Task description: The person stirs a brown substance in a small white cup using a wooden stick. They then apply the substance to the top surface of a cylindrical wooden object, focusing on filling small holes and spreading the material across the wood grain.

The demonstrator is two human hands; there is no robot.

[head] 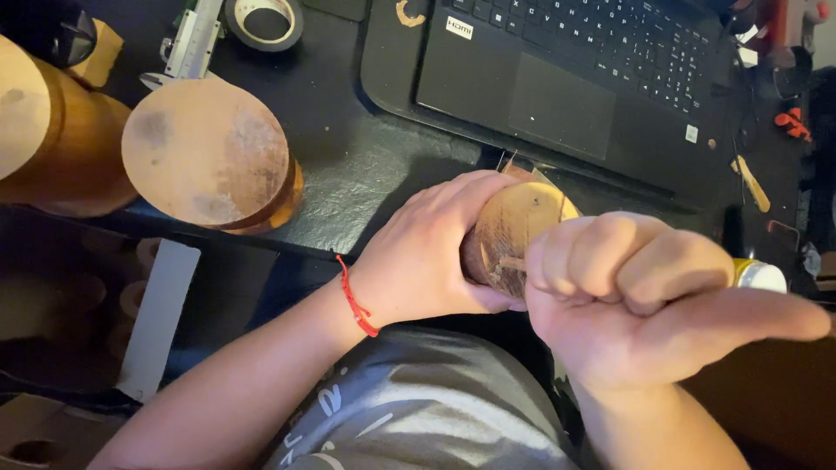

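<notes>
At the far left stands a large wooden cylinder [39, 130], only partly in view. Just to the right of it is a second wooden cylinder [209, 157] with a round, flat, stained top. Behind these two, at the far edge, lie a metal caliper [193, 39] and a roll of tape [264, 22]. They rest on a dark table [357, 165]. Below the table edge, on the near left, a white strip [157, 318] hangs or leans; I cannot tell which.

In the middle, the left hand [427, 252] is wrapped around the side of a small round wooden piece [514, 231], with the fingers over its far side and the thumb on the near side. A red string bracelet [355, 300] is on the left wrist. The wooden piece is held near the body, in front of the table edge, with its flat round face turned to the right.

The right hand [636, 296] is clenched in a fist around a tool with a yellow and white handle end [758, 274], which comes out of the fist on the right side. The thumb points to the right. The thin front part of the tool touches the face of the wooden piece; its tip is too small to see well.

At the far right side, on the table, is an open black laptop [575, 78]. Near the right edge lie small orange and red things, too blurred to tell.
</notes>
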